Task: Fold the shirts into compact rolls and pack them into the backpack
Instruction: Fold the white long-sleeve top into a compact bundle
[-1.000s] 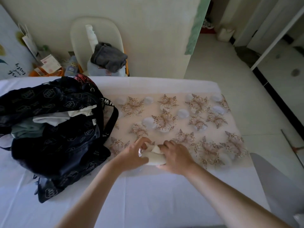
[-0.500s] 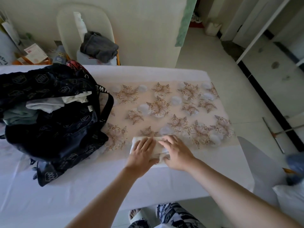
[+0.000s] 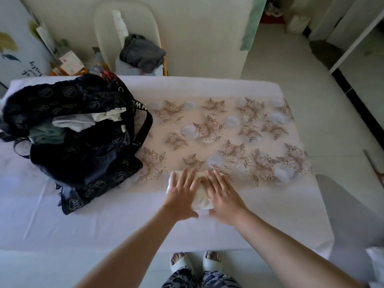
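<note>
A: Nearest first: slippers [image 3: 179, 262] at the front edge of the white table [image 3: 104, 225], with both forearms reaching forward over it.
B: Hands?
A: Left hand [image 3: 180, 197] and right hand [image 3: 224, 199] lie side by side, palms down, fingers straight and spread. Neither grasps anything; both press flat on the shirt [image 3: 201, 202].
B: Where is the shirt exactly?
A: It's a small cream bundle under the palms, on the near edge of the flowered cloth [image 3: 207, 113]. It sits right of the backpack [image 3: 87, 154] and apart from it. Only a strip shows between the hands and at the left edge.
B: Step in hand?
A: My reading: flattening the fold before rolling. To do it well, push air from the middle toward the ends and square the edges. Then tuck fingertips under one edge and roll tight, both hands pressing evenly so the roll does not cone.
B: Farther off?
A: The backpack lies open on the left of the table, pale and green clothes [image 3: 74, 123] bulging from its mouth. Room looks tight, so a loose roll may not fit. Behind the table, a chair [image 3: 108, 21] carries a grey garment [image 3: 143, 53].
</note>
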`<action>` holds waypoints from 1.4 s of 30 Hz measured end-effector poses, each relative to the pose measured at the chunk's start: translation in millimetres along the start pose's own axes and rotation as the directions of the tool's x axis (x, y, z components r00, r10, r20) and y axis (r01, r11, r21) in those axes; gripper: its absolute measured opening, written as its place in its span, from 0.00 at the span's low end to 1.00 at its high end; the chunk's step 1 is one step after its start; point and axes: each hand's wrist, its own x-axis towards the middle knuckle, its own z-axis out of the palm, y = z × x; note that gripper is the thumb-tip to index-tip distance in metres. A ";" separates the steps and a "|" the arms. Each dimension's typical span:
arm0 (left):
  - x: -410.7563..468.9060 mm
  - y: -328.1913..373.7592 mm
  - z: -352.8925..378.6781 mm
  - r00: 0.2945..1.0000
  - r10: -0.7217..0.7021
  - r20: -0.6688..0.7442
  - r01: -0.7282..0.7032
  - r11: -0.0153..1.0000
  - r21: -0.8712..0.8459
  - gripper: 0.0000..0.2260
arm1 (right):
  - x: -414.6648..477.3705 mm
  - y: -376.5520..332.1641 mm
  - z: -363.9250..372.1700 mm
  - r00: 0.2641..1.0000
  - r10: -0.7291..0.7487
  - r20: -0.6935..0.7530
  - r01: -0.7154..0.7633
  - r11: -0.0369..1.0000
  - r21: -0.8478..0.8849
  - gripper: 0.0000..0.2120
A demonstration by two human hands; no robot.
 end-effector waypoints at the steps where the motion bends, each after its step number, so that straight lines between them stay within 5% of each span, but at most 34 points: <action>1: -3.2 1.4 4.9 0.999 -0.014 -0.029 0.014 1.000 -0.004 0.56 | 1.7 1.5 1.6 1.000 -0.015 -0.023 0.015 1.000 -0.012 0.51; 6: -8.1 -0.3 0.4 0.987 0.034 -0.159 -0.052 0.992 -0.115 0.39 | 10.2 11.3 -3.1 0.994 -0.093 -0.052 0.094 0.995 0.032 0.46; 11: -14.9 -9.1 -25.9 0.967 -0.073 -0.245 -0.011 0.945 -0.327 0.33 | 24.9 19.5 -48.0 0.974 -0.192 -0.123 0.211 0.963 0.167 0.26; 21: -57.6 -132.8 -126.2 0.829 -0.181 -0.529 0.119 0.982 -0.150 0.30 | 115.9 -23.3 -173.7 0.900 -0.217 -0.379 0.340 0.893 0.296 0.28; 25: -84.6 -212.4 -134.2 0.748 -0.269 -0.607 0.140 0.957 -0.252 0.27 | 171.4 -74.9 -214.3 0.890 -0.176 -0.420 0.348 0.858 0.379 0.27; 29: -114.7 -290.6 -117.5 0.741 -0.349 -0.574 0.129 0.913 -0.388 0.27 | 229.7 -141.1 -223.8 0.900 -0.185 -0.395 0.345 0.855 0.387 0.28; 36: -140.1 -392.4 -82.1 0.708 -0.609 -0.359 0.269 0.702 -0.660 0.20 | 311.5 -235.1 -212.4 0.978 -0.030 -0.207 0.167 0.707 0.688 0.20; 40: -134.0 -420.8 -54.1 0.760 -0.640 -0.115 0.380 0.580 -0.720 0.24 | 339.4 -265.2 -175.0 0.993 0.079 -0.082 -0.007 0.764 0.646 0.17; 42: -133.4 -424.4 -40.7 0.783 -0.614 -0.101 0.371 0.592 -0.716 0.23 | 344.7 -270.8 -158.1 0.982 0.105 -0.154 -0.007 0.847 0.532 0.18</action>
